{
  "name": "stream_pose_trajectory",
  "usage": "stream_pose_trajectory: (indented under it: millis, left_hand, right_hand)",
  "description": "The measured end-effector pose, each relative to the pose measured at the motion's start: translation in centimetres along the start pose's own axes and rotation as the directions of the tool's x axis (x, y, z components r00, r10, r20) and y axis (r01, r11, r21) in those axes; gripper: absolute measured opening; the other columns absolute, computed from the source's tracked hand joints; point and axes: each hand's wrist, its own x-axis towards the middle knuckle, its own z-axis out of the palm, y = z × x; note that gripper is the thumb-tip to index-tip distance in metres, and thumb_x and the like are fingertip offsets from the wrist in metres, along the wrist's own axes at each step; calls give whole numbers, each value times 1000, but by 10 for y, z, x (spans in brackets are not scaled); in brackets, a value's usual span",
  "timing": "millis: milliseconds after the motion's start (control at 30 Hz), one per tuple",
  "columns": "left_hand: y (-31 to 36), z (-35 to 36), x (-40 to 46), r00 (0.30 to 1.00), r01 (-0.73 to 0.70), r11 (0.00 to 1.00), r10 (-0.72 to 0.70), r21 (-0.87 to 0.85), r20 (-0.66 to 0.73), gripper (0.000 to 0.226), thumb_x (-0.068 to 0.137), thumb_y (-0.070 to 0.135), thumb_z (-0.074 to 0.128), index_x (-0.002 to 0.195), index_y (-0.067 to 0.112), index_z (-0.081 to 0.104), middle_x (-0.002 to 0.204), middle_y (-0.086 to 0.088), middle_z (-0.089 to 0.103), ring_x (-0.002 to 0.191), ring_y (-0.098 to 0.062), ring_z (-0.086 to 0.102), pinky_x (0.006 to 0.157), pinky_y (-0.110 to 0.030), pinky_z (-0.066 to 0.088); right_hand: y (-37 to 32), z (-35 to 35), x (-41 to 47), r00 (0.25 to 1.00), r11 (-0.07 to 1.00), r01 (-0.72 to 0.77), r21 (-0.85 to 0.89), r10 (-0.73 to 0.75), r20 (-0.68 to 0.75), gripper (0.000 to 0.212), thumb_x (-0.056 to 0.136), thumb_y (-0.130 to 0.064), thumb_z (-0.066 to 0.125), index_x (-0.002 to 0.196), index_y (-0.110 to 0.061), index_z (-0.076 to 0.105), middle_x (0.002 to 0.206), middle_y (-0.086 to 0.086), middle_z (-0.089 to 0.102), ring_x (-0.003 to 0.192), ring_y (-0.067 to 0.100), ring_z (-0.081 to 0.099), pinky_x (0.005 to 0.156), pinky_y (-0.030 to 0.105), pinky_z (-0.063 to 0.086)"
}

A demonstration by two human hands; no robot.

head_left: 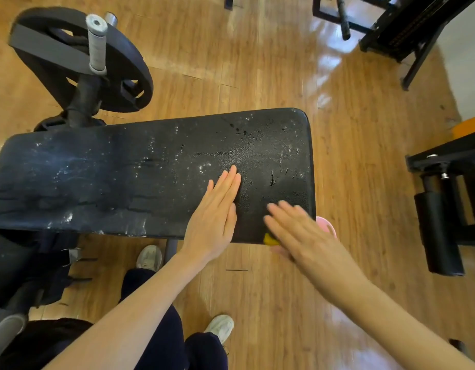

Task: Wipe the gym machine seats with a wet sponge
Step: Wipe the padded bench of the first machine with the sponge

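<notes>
A long black padded seat (124,177) with cracked, worn vinyl and white specks runs across the middle of the view. My left hand (217,214) lies flat on it near its right end, fingers straight and together, holding nothing. My right hand (292,228) is blurred and spread flat at the seat's near right corner, pressing down on a yellow sponge (269,239); only a small corner of the sponge shows under the palm. A pink bowl (327,226) peeks out behind the right hand, below the seat's corner.
A black weight plate (119,68) on a post with a grey handle (97,46) stands at upper left. Black machine frames stand at upper right (407,30) and right (442,217). The floor is glossy wood. My shoes (149,257) are under the seat's near edge.
</notes>
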Motion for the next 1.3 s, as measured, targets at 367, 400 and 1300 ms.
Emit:
stream_pose_trajectory:
  millis: [367,400,1300]
  left_hand:
    - [1,1,0,1000,18,1000,-18,6,0,53,104,17,26,156,9,24,166,-2,16,153,-13,12,125,-30,5]
    - [1,0,1,1000,26,1000,-26,12,-2,53,104,18,26,156,9,24,166,-1,16,153,-12,12,125,-30,5]
    - [0,-6,46,992,11,999,-18,53,128,53,107,28,19,158,14,13,167,0,6,153,-9,2,123,-24,-4]
  right_hand:
    - [16,6,37,988,991,-128,-39,124,-90,48,92,-32,43,121,0,64,129,18,60,122,35,56,107,46,40]
    - [22,7,48,978,982,-183,-50,177,-108,47,92,-30,44,120,2,64,128,19,61,121,36,57,106,47,41]
    - [-46,12,42,719,731,-651,205,680,-142,44,92,-15,60,133,-1,55,143,14,48,138,30,38,102,52,44]
